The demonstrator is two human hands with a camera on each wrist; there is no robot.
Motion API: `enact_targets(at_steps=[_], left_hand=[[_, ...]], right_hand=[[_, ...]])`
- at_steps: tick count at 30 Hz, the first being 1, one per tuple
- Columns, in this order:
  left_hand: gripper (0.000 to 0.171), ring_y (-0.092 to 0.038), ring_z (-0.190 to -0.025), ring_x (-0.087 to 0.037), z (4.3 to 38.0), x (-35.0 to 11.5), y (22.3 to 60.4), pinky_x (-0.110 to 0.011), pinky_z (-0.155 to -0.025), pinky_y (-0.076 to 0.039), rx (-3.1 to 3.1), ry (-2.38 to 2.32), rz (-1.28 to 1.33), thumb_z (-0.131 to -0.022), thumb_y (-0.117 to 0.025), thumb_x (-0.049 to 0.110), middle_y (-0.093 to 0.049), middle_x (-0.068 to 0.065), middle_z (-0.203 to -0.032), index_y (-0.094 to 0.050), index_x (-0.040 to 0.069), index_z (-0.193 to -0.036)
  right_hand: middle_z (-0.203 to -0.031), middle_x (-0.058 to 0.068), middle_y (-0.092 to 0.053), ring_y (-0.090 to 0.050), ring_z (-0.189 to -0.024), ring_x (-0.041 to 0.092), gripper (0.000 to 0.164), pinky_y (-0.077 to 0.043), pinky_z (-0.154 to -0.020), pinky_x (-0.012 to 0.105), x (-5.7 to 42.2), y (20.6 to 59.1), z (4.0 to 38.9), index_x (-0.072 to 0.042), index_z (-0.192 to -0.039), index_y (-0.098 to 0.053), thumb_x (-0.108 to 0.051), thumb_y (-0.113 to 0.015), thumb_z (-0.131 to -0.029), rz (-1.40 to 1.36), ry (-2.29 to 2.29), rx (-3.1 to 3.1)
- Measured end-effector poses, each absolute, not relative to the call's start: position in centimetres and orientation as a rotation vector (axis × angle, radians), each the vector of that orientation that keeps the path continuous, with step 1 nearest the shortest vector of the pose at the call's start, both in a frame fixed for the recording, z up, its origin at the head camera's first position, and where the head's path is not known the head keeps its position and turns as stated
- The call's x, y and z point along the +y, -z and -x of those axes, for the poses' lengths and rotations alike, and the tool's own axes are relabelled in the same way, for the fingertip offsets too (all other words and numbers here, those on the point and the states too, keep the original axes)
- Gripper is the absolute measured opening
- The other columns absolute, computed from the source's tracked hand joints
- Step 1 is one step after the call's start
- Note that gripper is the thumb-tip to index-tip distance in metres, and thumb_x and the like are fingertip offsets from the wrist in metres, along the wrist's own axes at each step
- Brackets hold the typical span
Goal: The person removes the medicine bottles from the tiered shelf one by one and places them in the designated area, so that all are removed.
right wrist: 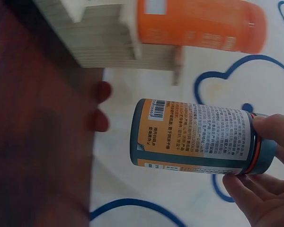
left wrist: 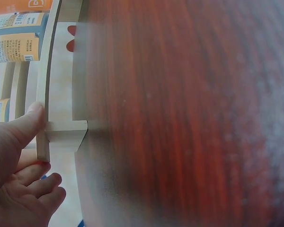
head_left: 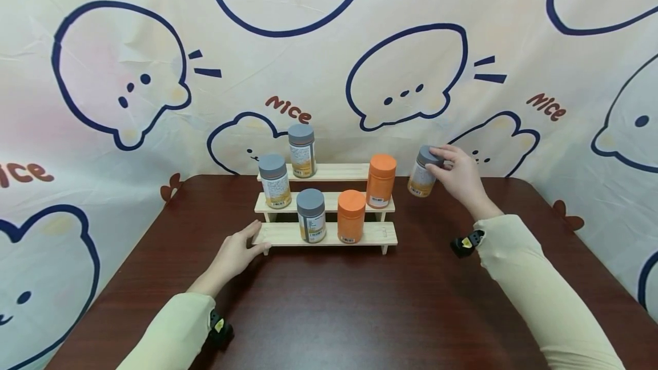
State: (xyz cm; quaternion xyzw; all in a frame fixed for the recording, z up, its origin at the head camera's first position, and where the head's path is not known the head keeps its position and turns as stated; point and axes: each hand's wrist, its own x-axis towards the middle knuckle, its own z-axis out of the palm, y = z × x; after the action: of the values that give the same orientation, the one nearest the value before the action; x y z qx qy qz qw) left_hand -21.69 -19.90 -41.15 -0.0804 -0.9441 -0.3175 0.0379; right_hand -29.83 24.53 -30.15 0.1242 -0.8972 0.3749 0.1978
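My right hand (head_left: 459,176) pinches a grey-lidded bottle (head_left: 421,175) by its lid, in the air to the right of a three-step wooden rack (head_left: 329,233). In the right wrist view the bottle (right wrist: 194,137) shows a printed orange and white label, with thumb and fingers on opposite sides of its lid. At the rack's left end, my left hand (head_left: 233,253) holds the lowest step. Seen from the left wrist, the thumb lies on the step (left wrist: 43,90) and the other fingers are beneath its end.
Grey-lidded bottles stand on the top (head_left: 302,153), middle (head_left: 276,183) and bottom (head_left: 311,217) steps, all left of centre. One orange bottle (head_left: 381,183) is on the middle step's right, another (head_left: 352,218) on the bottom step. A patterned cloth (head_left: 329,73) hangs behind the dark wooden table (head_left: 360,313).
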Motion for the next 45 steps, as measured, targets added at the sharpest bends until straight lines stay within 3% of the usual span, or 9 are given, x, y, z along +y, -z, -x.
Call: enact_targets(at_steps=[21, 45], left_hand=[[0.061, -0.034, -0.127, -0.038, 21.9, -19.8, 41.1, -0.051, -0.099, -0.031, -2.897, 0.981, 0.265, -0.087, -0.065, 0.027, -0.037, -0.023, -0.139, -0.042, -0.006, -0.134], [0.061, -0.033, -0.127, -0.038, 21.8, -19.9, 41.1, -0.051, -0.098, -0.031, -2.904, 0.975, 0.246, -0.087, -0.065, 0.026, -0.037, -0.022, -0.139, -0.042, -0.005, -0.135]], right_hand=[[-0.129, 0.023, -0.042, -0.052, -0.108, 0.039, 0.039, -0.048, -0.083, 0.044, 25.3, 36.4, 30.0, 0.006, -0.122, -0.056, -0.007, -0.064, -0.087, -0.364, -1.086, -2.582], [-0.132, 0.026, -0.038, -0.047, -0.114, 0.04, 0.04, -0.044, -0.087, 0.046, 25.6, 37.7, 29.9, 0.004, -0.123, -0.056, -0.008, -0.066, -0.086, -0.405, -1.052, -2.61]])
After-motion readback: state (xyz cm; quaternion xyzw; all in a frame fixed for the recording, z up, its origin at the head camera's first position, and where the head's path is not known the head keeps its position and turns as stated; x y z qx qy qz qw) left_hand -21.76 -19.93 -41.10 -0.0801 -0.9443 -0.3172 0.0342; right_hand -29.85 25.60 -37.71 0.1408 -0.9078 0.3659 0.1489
